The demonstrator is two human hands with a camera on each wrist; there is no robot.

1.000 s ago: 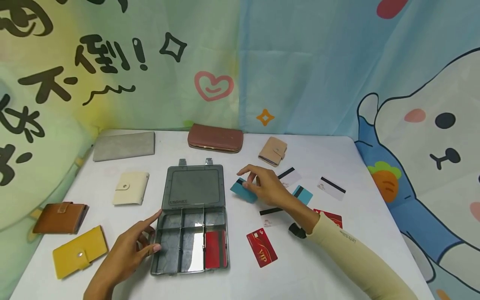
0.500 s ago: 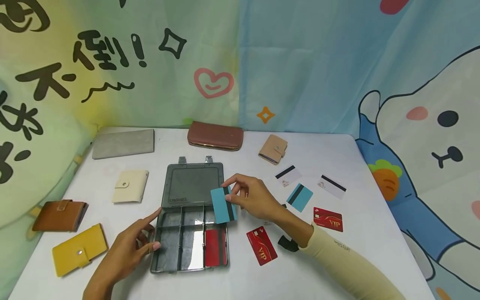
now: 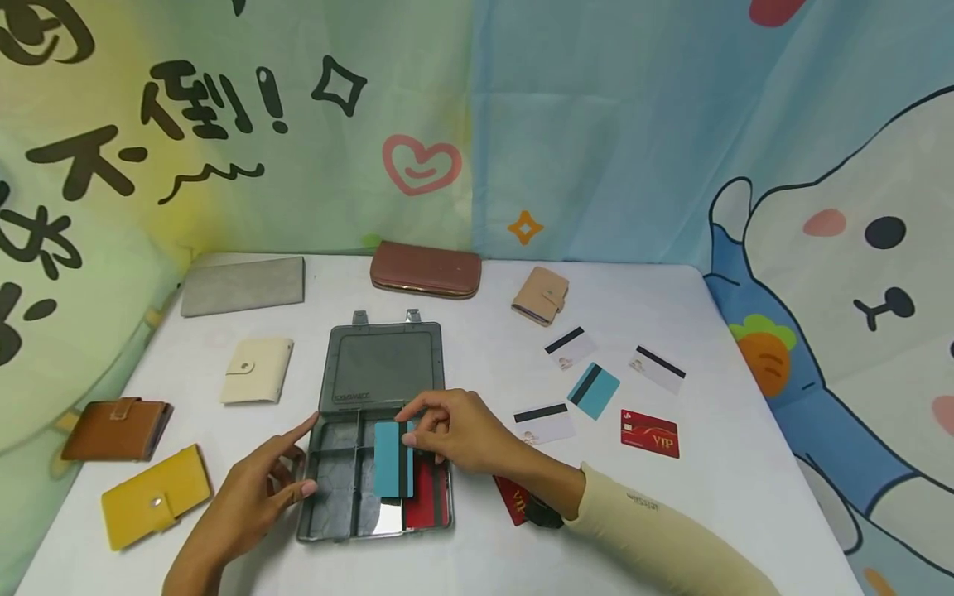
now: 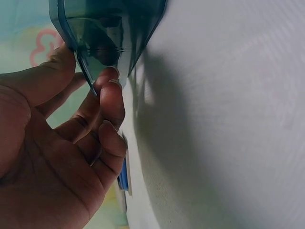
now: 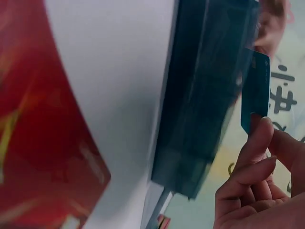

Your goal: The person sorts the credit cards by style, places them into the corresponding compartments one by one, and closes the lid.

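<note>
Over the middle column of the organizer box [image 3: 339, 434], head: right hand [image 3: 456, 430] is pinching the blue magnetic-stripe card [image 3: 389, 459]; square it to the dividers [image 3: 357, 463].
Box side, left wrist: left hand [image 4: 57, 148] is touching, not gripping; light bracing should help.
Card, right wrist: fingertips [image 5: 265, 128] are clamping one end.

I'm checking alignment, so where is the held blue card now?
In the head view, the blue card is in the right hand, over the middle column of the compartment box, left of the red card in the near right compartment.
</note>
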